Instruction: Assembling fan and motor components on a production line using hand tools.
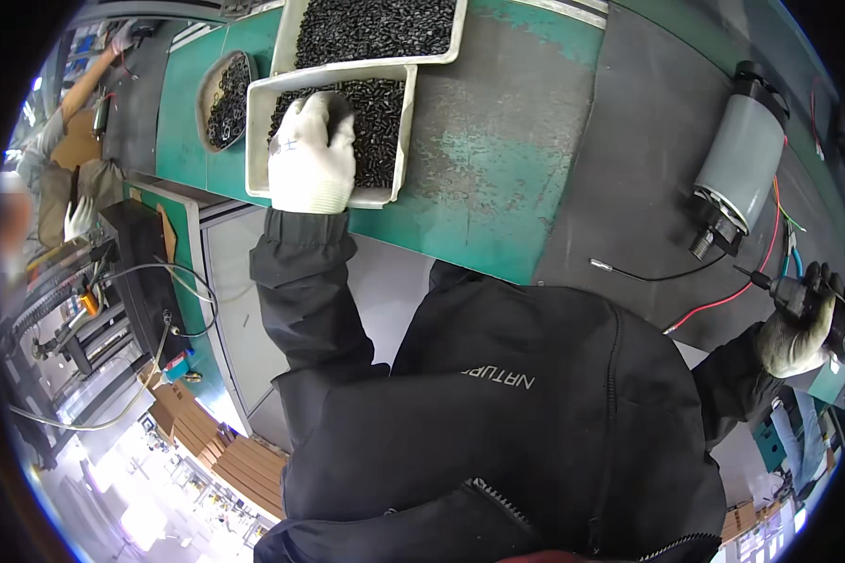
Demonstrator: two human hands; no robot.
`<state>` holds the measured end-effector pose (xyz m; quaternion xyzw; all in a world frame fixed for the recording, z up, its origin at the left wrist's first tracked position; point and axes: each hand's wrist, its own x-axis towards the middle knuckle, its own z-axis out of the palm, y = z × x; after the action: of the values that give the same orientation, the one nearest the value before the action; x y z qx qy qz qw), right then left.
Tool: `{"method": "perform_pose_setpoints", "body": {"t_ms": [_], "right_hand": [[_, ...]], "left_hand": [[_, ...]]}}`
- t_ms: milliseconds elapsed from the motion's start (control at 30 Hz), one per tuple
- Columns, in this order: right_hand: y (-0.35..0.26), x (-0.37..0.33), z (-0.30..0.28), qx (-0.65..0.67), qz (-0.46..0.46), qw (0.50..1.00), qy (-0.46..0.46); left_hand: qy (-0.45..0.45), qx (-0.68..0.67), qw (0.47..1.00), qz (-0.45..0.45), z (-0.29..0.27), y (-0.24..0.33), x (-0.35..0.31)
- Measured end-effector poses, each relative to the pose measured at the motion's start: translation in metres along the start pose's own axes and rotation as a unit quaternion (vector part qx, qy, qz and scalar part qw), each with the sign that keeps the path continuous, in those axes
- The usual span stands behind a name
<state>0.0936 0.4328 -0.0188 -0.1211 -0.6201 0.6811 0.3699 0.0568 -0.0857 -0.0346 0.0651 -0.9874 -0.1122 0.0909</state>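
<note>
My left hand, in a white glove, reaches into a pale bin of small black bolt-like parts. Its fingers are curled down among the parts, and the fingertips are hidden, so whatever they pinch does not show. At the far right my right hand, gloved too, is wrapped round a dark power screwdriver. The thin bit of this tool points left, toward a grey cylindrical motor lying on the dark mat. Red and black wires run from the motor's near end.
Behind the first bin stands a second pale bin of black parts. Left of them sits an oval tray of dark rings. A black cable with a metal tip lies near the bench edge. Another person's gloved hand shows far left.
</note>
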Motion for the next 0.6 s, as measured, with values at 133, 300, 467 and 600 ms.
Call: {"method": "perform_pose_setpoints", "body": {"t_ms": [133, 300, 467, 600], "right_hand": [[0.000, 0.002, -0.014, 0.022, 0.015, 0.999, -0.028], [-0.003, -0.001, -0.014, 0.041, 0.012, 0.997, -0.070], [-0.004, -0.008, -0.005, 0.032, -0.012, 0.998, -0.057], [-0.004, -0.010, -0.006, 0.010, -0.028, 0.998, -0.054]], "left_hand": [[-0.041, -0.048, 0.998, -0.026, -0.005, -0.018, 0.003], [-0.065, -0.001, 0.995, -0.073, -0.004, -0.033, 0.018], [-0.081, -0.027, 0.995, -0.043, -0.006, -0.043, 0.020], [-0.097, -0.018, 0.994, -0.054, -0.009, -0.034, 0.020]]}}
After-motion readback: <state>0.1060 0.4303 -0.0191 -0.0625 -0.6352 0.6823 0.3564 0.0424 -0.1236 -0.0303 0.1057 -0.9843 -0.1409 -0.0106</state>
